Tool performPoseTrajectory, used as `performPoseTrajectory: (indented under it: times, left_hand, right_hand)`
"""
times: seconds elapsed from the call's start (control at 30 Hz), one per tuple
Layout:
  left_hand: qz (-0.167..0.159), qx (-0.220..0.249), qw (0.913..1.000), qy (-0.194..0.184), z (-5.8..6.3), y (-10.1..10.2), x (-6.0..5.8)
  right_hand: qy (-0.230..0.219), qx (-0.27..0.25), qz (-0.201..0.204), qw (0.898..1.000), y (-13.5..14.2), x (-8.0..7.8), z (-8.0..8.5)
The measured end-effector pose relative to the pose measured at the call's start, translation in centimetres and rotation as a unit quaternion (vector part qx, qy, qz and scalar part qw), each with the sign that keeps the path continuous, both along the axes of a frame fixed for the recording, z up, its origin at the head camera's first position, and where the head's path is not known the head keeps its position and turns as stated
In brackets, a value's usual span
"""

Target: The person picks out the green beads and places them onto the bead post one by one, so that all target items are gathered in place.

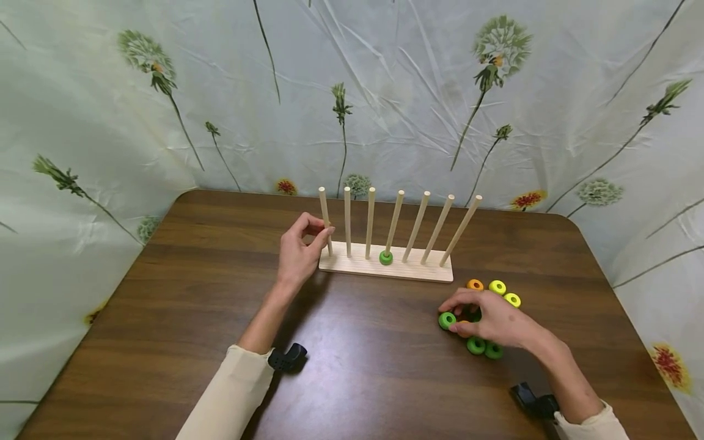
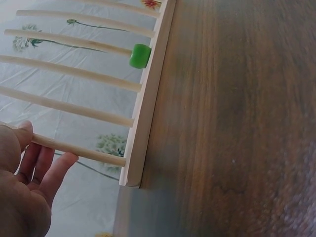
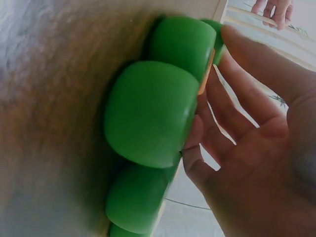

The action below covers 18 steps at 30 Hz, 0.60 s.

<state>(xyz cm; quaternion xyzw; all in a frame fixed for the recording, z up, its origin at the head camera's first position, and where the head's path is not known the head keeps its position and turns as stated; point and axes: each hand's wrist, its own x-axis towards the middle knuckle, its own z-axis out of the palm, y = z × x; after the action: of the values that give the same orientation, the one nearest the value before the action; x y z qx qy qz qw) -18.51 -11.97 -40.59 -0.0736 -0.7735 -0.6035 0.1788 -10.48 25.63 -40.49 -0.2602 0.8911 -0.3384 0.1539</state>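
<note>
A pale wooden rack (image 1: 352, 267) with several upright pegs stands on the table. One green ring (image 1: 386, 258) sits at the foot of its middle peg, also visible in the left wrist view. My left hand (image 1: 297, 255) pinches the leftmost peg (image 2: 94, 155) between thumb and fingers. To the right of the rack, my right hand (image 1: 497, 319) reaches over a group of rings, thumb and fingertips pinching a green ring (image 1: 447, 321) at the group's left side. In the right wrist view, large green rings (image 3: 150, 113) partly hide that pinch.
Yellow rings (image 1: 497, 287) and an orange ring (image 1: 475, 285) lie behind my right hand. Green rings (image 1: 476, 346) lie in front of it. The brown wooden table (image 1: 385, 366) meets a flower-patterned cloth (image 1: 407, 91) at the back.
</note>
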Motion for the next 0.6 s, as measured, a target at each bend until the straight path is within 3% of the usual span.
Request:
performPoseTrajectory:
  times: [0.2,0.43,0.6]
  left_hand:
    - [-0.002,-0.005,1.0000,-0.006,-0.3,0.2,0.2]
    - [-0.007,0.003,1.0000,-0.006,-0.2,0.2,0.0]
    - [-0.005,0.012,0.9999,-0.005,-0.1,0.1,0.1]
  right_hand:
    - [0.029,-0.022,-0.045,0.998,-0.3,0.4,-0.4]
    - [0.043,-0.067,-0.101,0.992,-0.8,-0.1,0.2]
    - [0.059,-0.095,-0.117,0.987,-1.3,-0.6,0.6]
